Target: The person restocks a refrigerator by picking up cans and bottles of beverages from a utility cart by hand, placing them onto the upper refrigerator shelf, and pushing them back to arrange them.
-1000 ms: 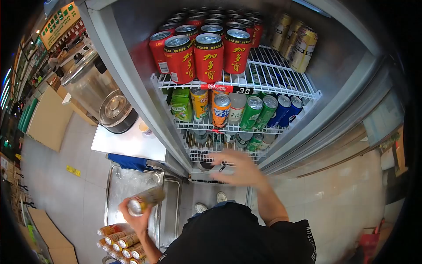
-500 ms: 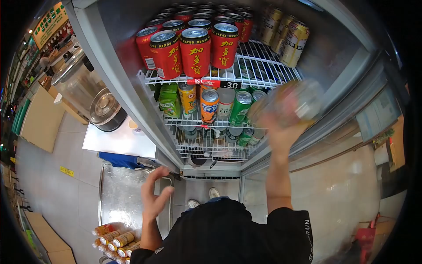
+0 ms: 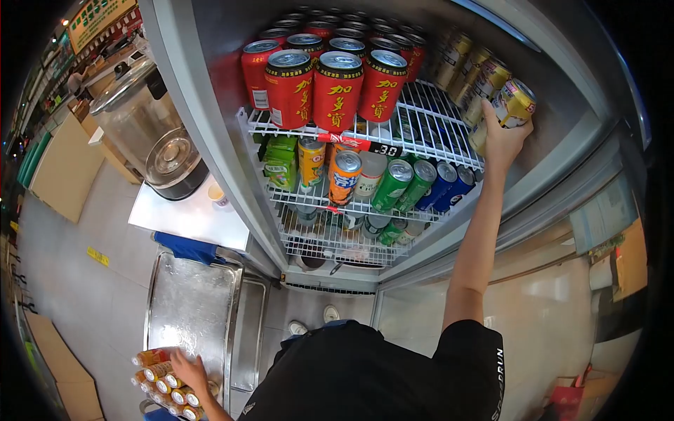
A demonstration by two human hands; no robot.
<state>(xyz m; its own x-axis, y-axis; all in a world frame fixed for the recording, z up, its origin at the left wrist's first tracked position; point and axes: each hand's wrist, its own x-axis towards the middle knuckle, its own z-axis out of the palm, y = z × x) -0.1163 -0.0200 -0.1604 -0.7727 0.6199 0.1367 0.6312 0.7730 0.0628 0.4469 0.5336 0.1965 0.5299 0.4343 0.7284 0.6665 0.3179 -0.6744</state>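
Note:
My right hand [image 3: 504, 144] is wrapped round a gold drink can [image 3: 514, 104] at the right end of the fridge's top shelf [image 3: 435, 130]. The can leans at the front of a row of similar gold cans [image 3: 486, 77]; its lower part is partly covered by my fingers. Down at the left, my left hand [image 3: 191, 373] reaches over a stack of orange and gold drinks [image 3: 160, 372] lying on their sides on a metal cart [image 3: 189, 302]. Its fingers are stretched out against the stack and grip nothing that I can see.
Red cans [image 3: 338, 91] fill the top shelf's left side. Lower down stand a green carton [image 3: 281, 165], an orange can [image 3: 345, 179], green cans [image 3: 393, 186] and blue cans [image 3: 437, 186]. A clear dispenser [image 3: 133, 119] stands on a white counter [image 3: 175, 217] left of the fridge's frame.
My right hand has moved up and right to the top shelf with the drink, blurred before. My left hand has dropped from mid-air to the stack on the cart. The view has shifted slightly.

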